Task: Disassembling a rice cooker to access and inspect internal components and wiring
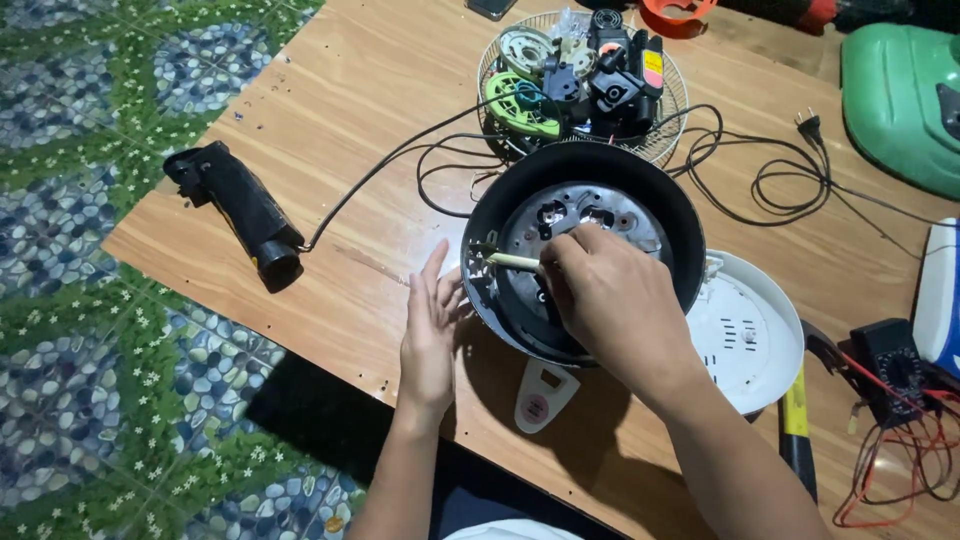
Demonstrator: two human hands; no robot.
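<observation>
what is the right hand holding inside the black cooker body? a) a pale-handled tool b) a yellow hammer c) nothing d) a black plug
a: the right hand grips a pale-handled tool reaching into the black cooker body, while the left hand rests flat against its outer wall.

Both forearms are bare, without sleeves, rings, watch or gloves.

Cooker body: frame centre, on the desk
Fan grille: above it
Lid: right of it
Tube: left of frame
</observation>
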